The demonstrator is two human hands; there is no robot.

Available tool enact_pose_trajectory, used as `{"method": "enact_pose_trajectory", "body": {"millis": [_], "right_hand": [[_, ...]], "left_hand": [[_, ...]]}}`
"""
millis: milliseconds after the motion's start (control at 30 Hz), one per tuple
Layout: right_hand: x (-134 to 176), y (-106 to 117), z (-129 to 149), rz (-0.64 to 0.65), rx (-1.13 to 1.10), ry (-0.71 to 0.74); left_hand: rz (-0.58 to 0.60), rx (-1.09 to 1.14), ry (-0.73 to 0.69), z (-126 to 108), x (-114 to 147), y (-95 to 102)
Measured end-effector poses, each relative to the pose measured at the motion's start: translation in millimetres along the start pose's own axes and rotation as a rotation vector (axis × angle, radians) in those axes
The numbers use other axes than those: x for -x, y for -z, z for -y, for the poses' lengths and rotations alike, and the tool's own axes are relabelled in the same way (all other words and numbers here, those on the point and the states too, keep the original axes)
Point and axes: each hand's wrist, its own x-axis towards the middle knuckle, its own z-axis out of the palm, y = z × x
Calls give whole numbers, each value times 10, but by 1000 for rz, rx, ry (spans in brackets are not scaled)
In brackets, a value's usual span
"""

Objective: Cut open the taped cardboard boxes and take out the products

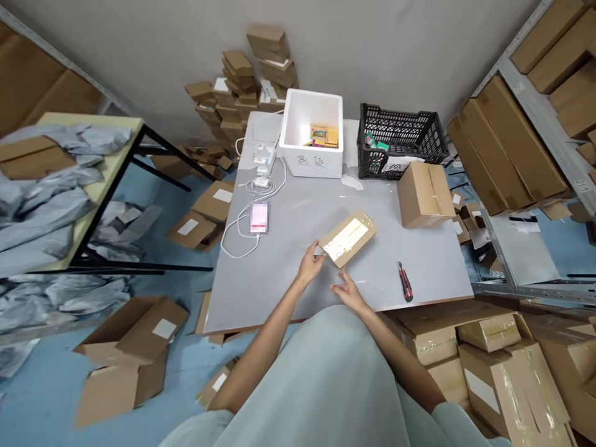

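Note:
A small taped cardboard box [348, 238] lies at a slant over the grey table, its top bright with reflected light. My left hand [311, 263] grips the box's left corner between thumb and fingers. Just below the near edge of the box is my right hand [349, 293], fingers apart and holding nothing; one fingertip is close to the edge, and I cannot tell if it touches. A red and black utility knife [405, 282] rests to the right of that hand. Farther right stands a larger closed carton [426, 195].
On the grey table [270, 282], a white foam box [313, 164] holds colourful packets. Beside it stands a black plastic crate [400, 139]. A phone [259, 218] with a white cable lies left. Cartons stack at the wall, under the table and on the right shelf [516, 149].

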Motion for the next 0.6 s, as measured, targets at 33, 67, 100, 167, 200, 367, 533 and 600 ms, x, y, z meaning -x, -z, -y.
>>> {"method": "enact_pose_trajectory", "body": {"millis": [33,67,100,167,200,367,533,600], "right_hand": [[110,-178,-1,28,-5,-10],[197,-295,10,44,-13,-14],[258,-347,32,42,-20,-12],[302,-269,101,-32,-18,9],[290,-158,139,-101,-8,17],[137,474,212,-457,42,-2],[132,434,92,-366,9,-68],[145,298,60,-293,-7,-58]], "left_hand": [[-35,12,12,125,110,210],[-73,28,27,247,215,412],[-108,50,43,365,313,599],[-146,110,76,579,491,903],[-146,140,88,671,571,1013],[-49,206,106,936,878,1176],[23,241,103,978,1023,1087],[35,248,109,978,1035,1059]]}}
